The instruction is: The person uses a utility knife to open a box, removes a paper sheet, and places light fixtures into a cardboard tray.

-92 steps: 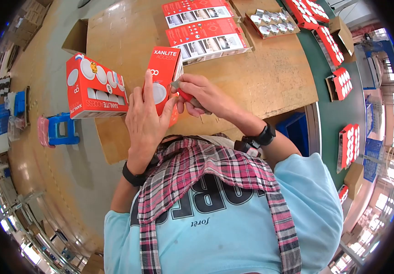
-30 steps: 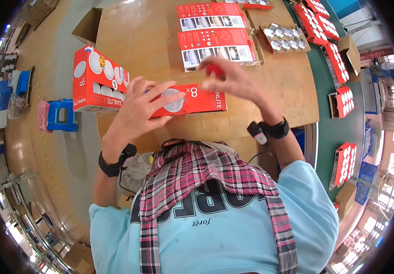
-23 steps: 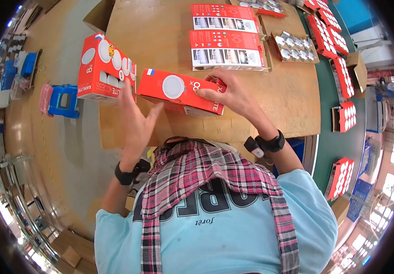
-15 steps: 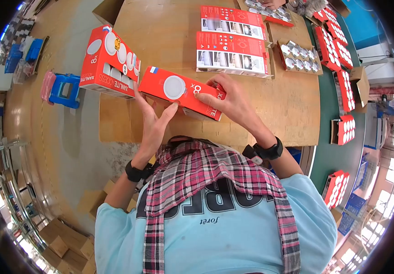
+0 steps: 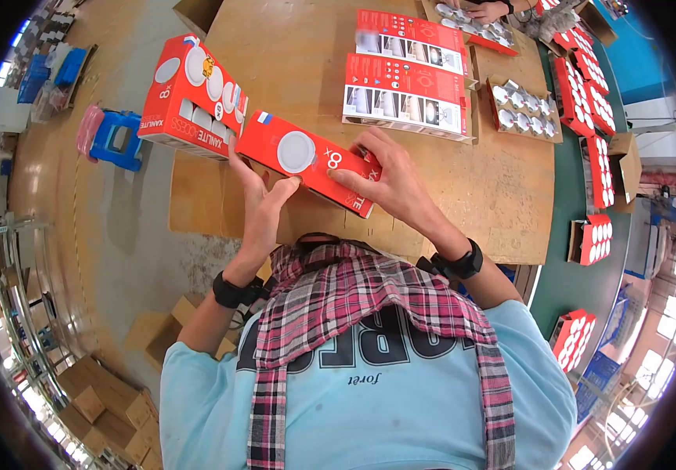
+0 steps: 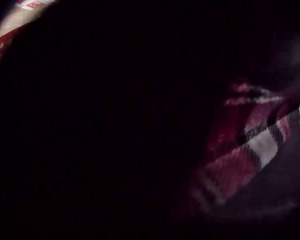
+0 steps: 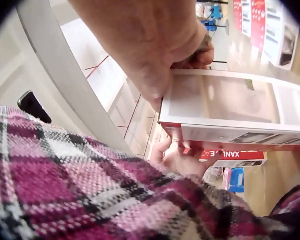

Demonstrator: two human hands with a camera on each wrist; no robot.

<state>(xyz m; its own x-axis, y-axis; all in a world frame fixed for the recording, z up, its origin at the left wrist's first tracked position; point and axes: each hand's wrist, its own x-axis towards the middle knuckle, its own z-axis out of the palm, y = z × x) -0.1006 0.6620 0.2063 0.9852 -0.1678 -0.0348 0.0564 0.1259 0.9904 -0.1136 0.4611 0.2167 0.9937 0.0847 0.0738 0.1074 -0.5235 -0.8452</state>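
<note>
A red XANLITE carton (image 5: 263,145), printed with a round white light and "x8", lies slantwise at the table's near edge between both hands. My left hand (image 5: 261,213) holds its left end, thumb at the near lower edge and fingers at the end face. Around the right end curls my right hand (image 5: 398,186), thumb on the printed face. In the right wrist view, the carton (image 7: 290,131) shows a pale side, and a small dark greenish thing (image 7: 206,42) sits by the right fingers. The left wrist view is mostly dark.
Just left stands another red carton (image 5: 164,106) with white lights in its window. Flat printed cartons (image 5: 404,90) lie at the back, beside a tray of lights (image 5: 522,110). Another person's hand (image 5: 488,11) is at the top right. More cartons line the green surface (image 5: 561,266).
The carton has turned from upright to lying slantwise. The red tool with a grey tip, earlier in my right hand, no longer shows in the head view; that hand now grips the carton's right end.
</note>
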